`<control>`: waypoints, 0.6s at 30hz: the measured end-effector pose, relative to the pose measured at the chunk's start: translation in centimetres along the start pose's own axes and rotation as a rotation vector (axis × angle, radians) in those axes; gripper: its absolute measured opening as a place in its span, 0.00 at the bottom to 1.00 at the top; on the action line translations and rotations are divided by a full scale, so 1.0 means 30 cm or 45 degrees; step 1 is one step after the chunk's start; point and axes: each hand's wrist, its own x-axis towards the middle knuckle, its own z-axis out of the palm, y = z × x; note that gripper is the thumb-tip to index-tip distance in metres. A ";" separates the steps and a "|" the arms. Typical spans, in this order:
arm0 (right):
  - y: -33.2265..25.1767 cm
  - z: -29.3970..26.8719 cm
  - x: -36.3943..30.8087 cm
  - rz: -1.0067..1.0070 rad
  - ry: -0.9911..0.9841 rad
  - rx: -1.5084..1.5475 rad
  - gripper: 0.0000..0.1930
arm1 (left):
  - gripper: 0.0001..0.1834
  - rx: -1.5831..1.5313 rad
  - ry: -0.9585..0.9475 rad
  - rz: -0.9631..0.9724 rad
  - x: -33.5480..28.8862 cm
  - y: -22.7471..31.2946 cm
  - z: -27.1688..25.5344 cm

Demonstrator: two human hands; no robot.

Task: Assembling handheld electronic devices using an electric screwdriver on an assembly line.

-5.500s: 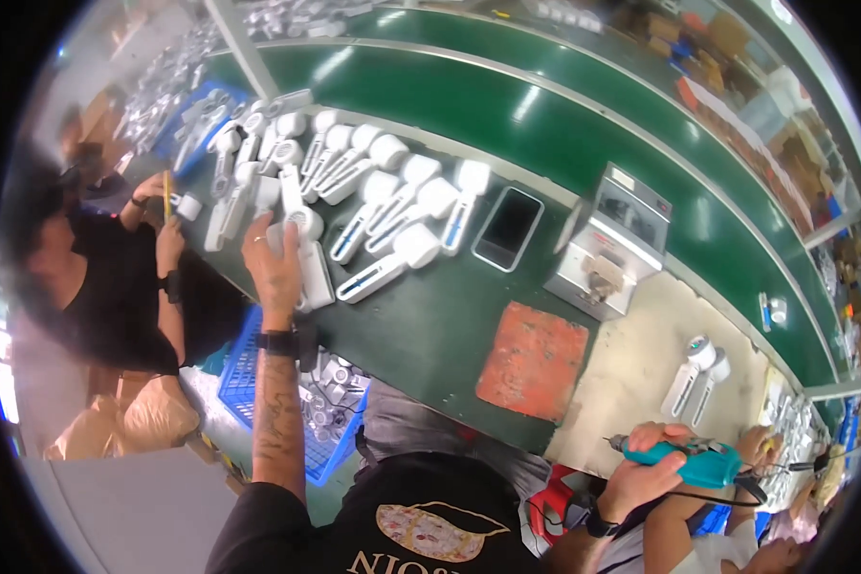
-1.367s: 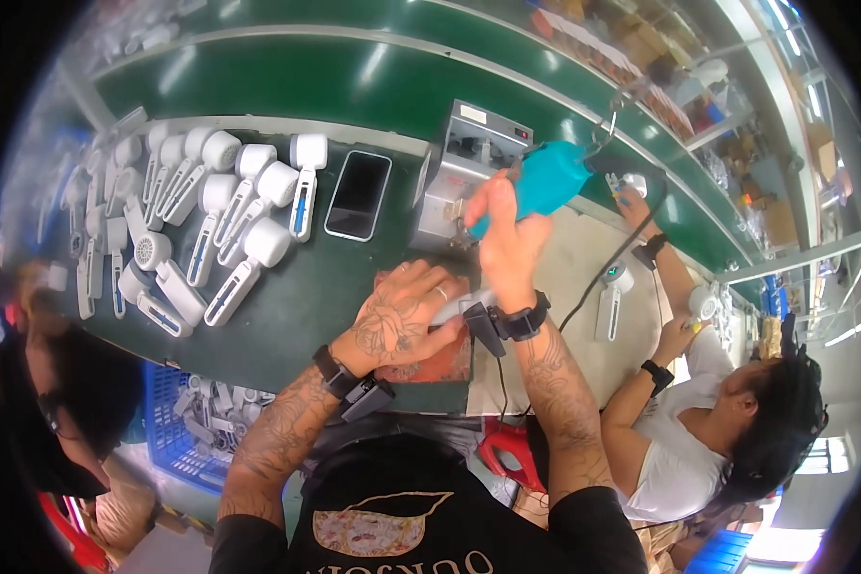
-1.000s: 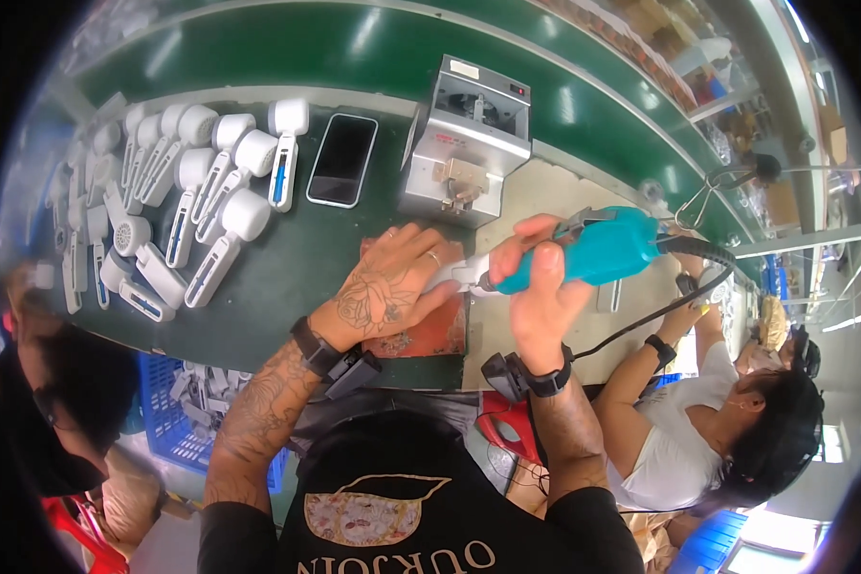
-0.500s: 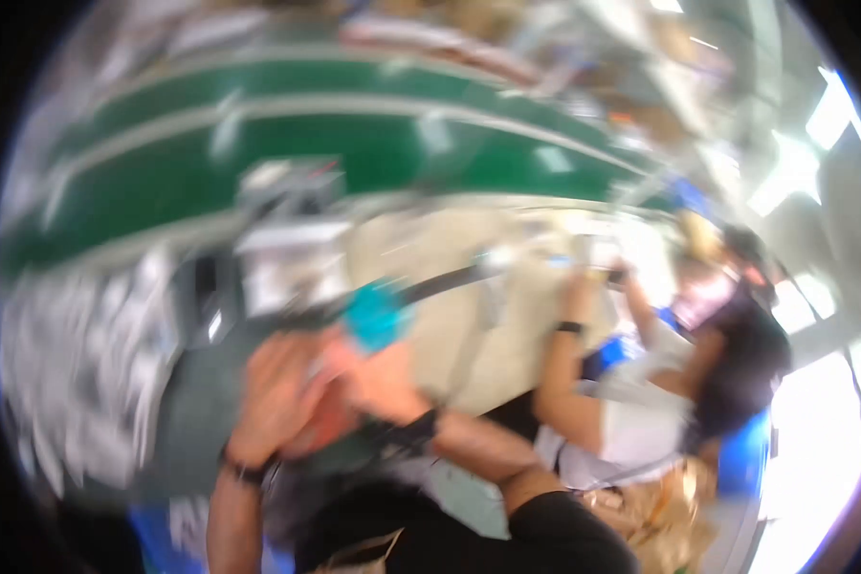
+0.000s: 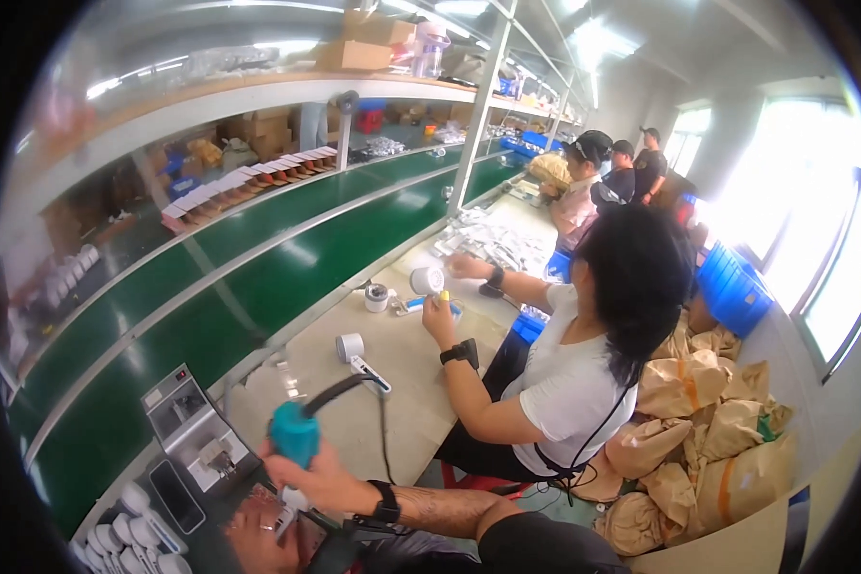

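One fan (image 5: 286, 517) seems unfinished, left hand (image 5: 256, 541) grasping it, right hand (image 5: 323, 483) gripping a driver (image 5: 295, 435); other fans (image 5: 124, 533) perhaps remain.

Can't read a single word or number here, sorry. Your teal power tool (image 5: 295, 432) and the white piece (image 5: 286, 518) by your left hand (image 5: 256, 534) are too blurred to make out any lettering. That silver machine (image 5: 189, 430) has a little dark patch with a bit of red up top, but any print there is way too small for you to get anything from it. Same deal with the cardboard boxes (image 5: 365, 55) on the shelf and the brown sacks (image 5: 677, 385) off to your right: no legible lettering that I can make out.
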 end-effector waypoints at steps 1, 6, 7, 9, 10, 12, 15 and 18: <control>-0.030 -0.025 -0.011 -0.067 0.075 0.002 0.09 | 0.20 0.072 -0.013 0.016 -0.001 0.014 -0.002; -0.017 -0.116 -0.014 -0.048 0.148 -0.167 0.10 | 0.19 -0.012 0.083 -0.056 -0.009 0.029 -0.026; -0.006 -0.139 -0.020 0.007 0.179 -0.290 0.11 | 0.18 -0.047 -0.001 -0.121 -0.001 0.026 -0.031; 0.011 -0.176 -0.030 -0.112 0.219 -0.522 0.15 | 0.17 -0.089 -0.096 -0.171 0.018 0.015 -0.017; 0.016 -0.175 -0.027 -0.218 0.216 -0.735 0.19 | 0.18 -0.069 -0.090 -0.179 0.011 0.009 -0.013; 0.023 -0.166 -0.012 -0.232 0.193 -0.713 0.21 | 0.19 -0.047 -0.085 -0.189 0.002 -0.003 0.000; 0.028 -0.157 0.008 -0.198 0.156 -0.693 0.23 | 0.19 -0.019 0.032 -0.134 -0.009 -0.011 0.008; 0.047 -0.148 0.015 -0.158 0.146 -0.686 0.23 | 0.19 0.034 0.016 -0.109 -0.006 -0.002 -0.001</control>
